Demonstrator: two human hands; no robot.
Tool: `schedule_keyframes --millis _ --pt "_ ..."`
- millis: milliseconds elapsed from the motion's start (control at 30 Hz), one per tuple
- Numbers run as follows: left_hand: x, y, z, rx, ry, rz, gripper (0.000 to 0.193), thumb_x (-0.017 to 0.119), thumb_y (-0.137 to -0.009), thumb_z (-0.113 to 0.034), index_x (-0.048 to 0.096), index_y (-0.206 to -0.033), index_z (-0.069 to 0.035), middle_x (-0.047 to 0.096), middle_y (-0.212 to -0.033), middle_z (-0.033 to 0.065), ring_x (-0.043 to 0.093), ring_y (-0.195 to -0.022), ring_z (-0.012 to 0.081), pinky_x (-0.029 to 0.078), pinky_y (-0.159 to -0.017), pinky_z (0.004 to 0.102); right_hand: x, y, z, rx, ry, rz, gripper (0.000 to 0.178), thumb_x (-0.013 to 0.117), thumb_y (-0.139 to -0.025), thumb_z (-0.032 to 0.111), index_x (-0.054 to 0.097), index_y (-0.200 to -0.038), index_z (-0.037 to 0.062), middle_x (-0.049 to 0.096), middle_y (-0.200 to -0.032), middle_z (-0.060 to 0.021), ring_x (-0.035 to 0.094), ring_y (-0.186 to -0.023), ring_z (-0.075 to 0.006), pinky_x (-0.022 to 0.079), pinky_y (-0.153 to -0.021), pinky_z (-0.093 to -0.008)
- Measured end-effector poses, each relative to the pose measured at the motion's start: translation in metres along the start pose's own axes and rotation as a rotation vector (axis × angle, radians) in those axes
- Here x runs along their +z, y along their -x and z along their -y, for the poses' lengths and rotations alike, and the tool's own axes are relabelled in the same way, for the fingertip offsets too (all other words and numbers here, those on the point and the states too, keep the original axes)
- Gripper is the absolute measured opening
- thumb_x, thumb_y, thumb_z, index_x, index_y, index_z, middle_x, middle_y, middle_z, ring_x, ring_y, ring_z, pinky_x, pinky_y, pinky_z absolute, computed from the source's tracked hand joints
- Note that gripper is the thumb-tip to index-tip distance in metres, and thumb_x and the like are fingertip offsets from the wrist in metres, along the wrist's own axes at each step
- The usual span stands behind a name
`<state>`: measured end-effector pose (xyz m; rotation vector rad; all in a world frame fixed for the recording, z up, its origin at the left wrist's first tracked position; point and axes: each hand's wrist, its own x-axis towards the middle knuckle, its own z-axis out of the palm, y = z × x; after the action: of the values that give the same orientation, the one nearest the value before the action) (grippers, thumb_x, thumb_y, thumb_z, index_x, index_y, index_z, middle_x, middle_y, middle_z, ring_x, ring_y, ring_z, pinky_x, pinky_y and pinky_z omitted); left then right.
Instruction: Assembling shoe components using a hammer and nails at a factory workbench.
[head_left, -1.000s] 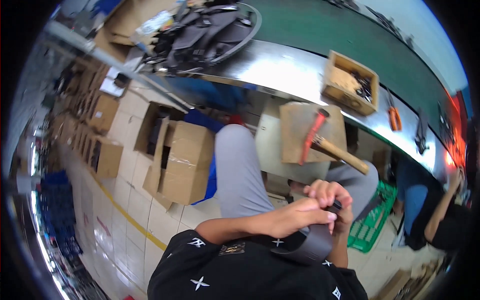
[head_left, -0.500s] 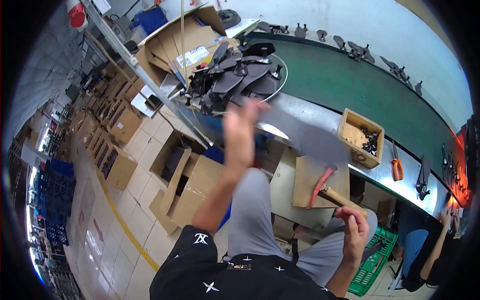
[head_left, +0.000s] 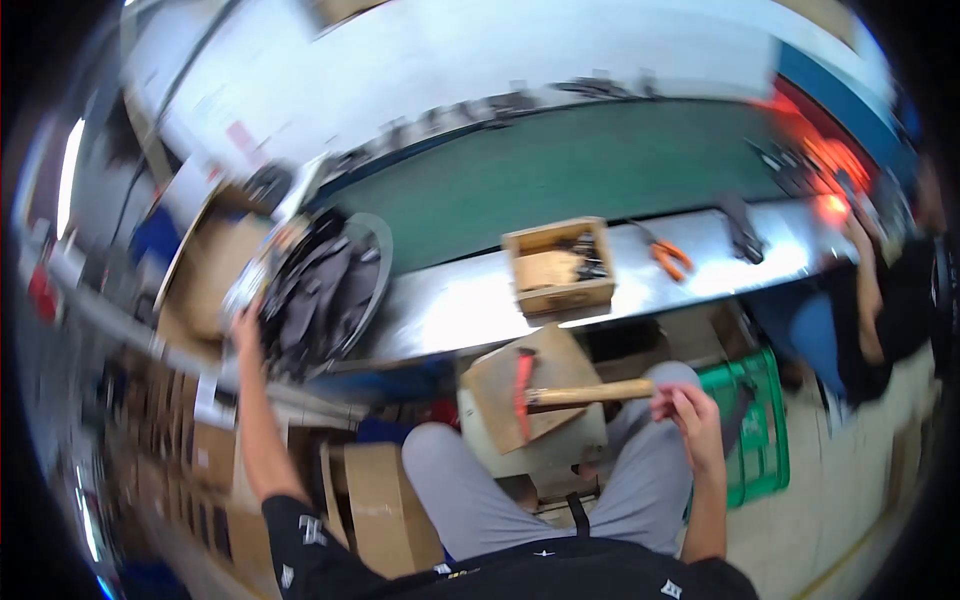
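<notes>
My left hand (head_left: 246,328), blurred by motion, is at the left edge of a pile of dark grey, sole-shaped flat pieces (head_left: 325,285). Its fingers are too smeared to show whether they grip a piece. A hammer (head_left: 585,396) with a red head and wooden handle lies across a brown board (head_left: 490,375) in front of me. By the handle's free end is my right hand (head_left: 692,418), its fingers loosely bent and apart, nothing visible in them. Whether it touches the handle is unclear.
On the metal bench edge (head_left: 440,305) stand a wooden box (head_left: 560,293) of small dark parts and orange-handled pliers (head_left: 668,258). Behind runs a green belt (head_left: 560,160). A cardboard box (head_left: 205,265) stands left, a green crate (head_left: 745,440) right. Another person's arm (head_left: 866,290) is at far right.
The view has swung. My left hand has moved left to the pile; the dark flat piece blurred beside it earlier no longer shows apart from the pile. My right hand stays by the hammer handle.
</notes>
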<state>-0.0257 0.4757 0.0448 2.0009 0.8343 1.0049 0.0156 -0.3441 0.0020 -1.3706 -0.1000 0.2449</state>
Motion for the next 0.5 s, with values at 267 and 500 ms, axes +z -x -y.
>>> schedule_keyframes --millis 267,500 --pt "-0.103 -0.031 -0.017 0.134 -0.329 -0.075 0.042 0.057 -0.097 -0.022 0.053 -0.126 0.008 0.063 -0.114 0.0169 0.060 -0.104 0.0245 0.047 -0.092 0.0344 -0.130 -0.170 0.038 -0.557 0.794 -0.731 0.028 0.059 -0.095 0.024 0.060 -0.108 -0.0013 0.067 -0.080 -0.0153 0.065 -0.067 -0.0343 0.051 -0.063 -0.0408" --pt "0.011 0.097 -0.184 0.555 -0.315 0.040 0.039 0.051 -0.099 -0.013 0.047 -0.134 0.004 0.053 -0.133 0.0210 0.051 -0.124 0.0321 0.037 -0.106 0.0388 -0.291 -0.270 0.024 -0.422 1.211 -0.764 0.030 0.066 -0.088 0.027 0.063 -0.100 -0.0003 0.067 -0.087 -0.0233 0.066 -0.085 -0.0424 0.051 -0.073 -0.0505"
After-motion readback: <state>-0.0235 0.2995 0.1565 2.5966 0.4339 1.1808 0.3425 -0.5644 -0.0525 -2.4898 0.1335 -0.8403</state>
